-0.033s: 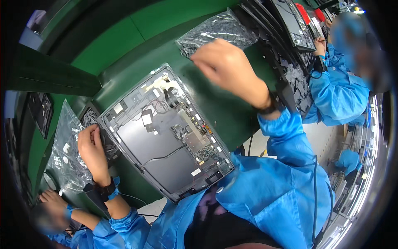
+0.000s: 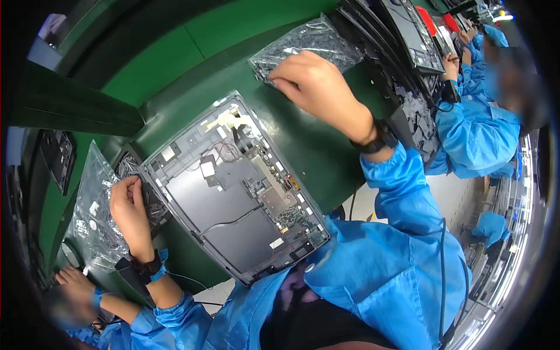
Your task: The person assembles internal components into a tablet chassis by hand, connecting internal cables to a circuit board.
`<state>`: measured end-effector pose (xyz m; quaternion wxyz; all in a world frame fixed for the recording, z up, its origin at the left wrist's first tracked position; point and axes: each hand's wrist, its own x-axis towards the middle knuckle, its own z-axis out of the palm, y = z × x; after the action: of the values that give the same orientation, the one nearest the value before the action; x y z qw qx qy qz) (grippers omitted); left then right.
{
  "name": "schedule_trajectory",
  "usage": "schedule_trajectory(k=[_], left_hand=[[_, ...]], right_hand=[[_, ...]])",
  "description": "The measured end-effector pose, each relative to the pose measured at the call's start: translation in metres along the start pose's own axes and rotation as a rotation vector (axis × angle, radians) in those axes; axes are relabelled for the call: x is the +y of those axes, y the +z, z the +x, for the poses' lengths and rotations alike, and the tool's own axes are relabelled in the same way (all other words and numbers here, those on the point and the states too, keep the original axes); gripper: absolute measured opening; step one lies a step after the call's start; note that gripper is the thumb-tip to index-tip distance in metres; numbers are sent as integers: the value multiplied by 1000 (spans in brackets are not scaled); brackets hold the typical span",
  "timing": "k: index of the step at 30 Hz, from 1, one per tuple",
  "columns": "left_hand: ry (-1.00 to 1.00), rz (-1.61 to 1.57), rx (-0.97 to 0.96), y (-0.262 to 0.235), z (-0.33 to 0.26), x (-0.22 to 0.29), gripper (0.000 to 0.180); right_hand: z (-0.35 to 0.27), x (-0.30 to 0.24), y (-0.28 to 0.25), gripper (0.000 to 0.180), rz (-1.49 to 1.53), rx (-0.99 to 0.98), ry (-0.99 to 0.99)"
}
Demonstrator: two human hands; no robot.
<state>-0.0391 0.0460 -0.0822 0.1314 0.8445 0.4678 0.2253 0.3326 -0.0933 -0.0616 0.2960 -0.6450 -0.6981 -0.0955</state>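
Note:
An opened laptop-like device [image 2: 213,198] lies on the green table before me, its grey casing showing a circuit board [image 2: 274,198], cables and pale tape. My right hand [image 2: 312,81] is raised beyond its far right side, fingertips pinched at the near edge of a clear plastic bag [image 2: 303,44] of small dark pieces. Whatever those fingers hold is too small to make out. At the device's left edge, my left hand [image 2: 129,216] has thumb and fingers pressed together beside a dark tray [image 2: 131,154] of small grey pieces. Anything in that pinch is hidden.
Another clear bag [image 2: 96,216] lies left of my left hand. Dark panels [image 2: 373,29] are stacked at the back right, near a pile of dark flat pieces [image 2: 417,114]. Co-workers in blue sit at right [image 2: 475,128] and lower left [image 2: 76,286].
My right hand has shifted slightly up and left, against the bag of dark pieces. The left hand and the device stay almost the same.

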Motion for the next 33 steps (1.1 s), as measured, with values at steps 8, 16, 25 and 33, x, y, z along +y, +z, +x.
schedule_trajectory(k=[8, 16, 25, 33], left_hand=[[-163, -98, -149, -10, 8, 1, 9], [-154, -84, -11, -5, 3, 9, 9], [-186, -357, 166, -25, -12, 18, 7], [-83, -1075, -19, -10, -21, 94, 9]], right_hand=[[18, 14, 41, 7, -83, -162, 62], [17, 17, 50, 5, -96, -237, 135], [38, -50, -4, 8, 801, -201, 448], [35, -62, -13, 8, 215, -212, 195]])
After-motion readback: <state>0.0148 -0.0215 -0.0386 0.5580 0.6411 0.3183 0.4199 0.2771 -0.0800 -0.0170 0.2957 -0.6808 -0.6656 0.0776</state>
